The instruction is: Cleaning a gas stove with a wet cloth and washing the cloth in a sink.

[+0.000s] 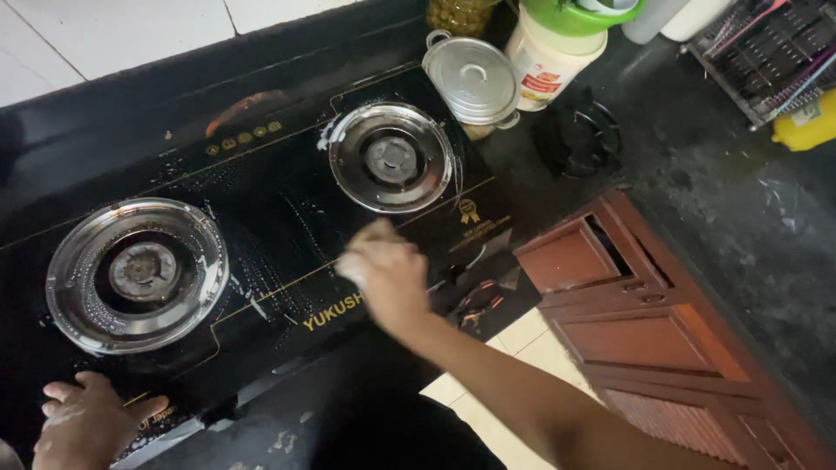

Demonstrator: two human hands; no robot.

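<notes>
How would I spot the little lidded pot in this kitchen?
Start at the black two-burner stove and follow it to its far right corner. The small metal pot stands there on the dark counter, the only shiny thing with a knobbed lid and two loop handles.

One black glass gas stove (261, 200), wet with suds. Two round steel burner rings: one at the left (137, 274), one at the middle (391, 157). One small lidded steel pot (471, 79). One white plastic tub with a green lid (554, 43). One black pan support (578, 137), lying off the stove on the dark desk (731, 200). One yellow bottle (805, 126). Two hands: left hand (87, 426), right hand (387, 274).
</notes>
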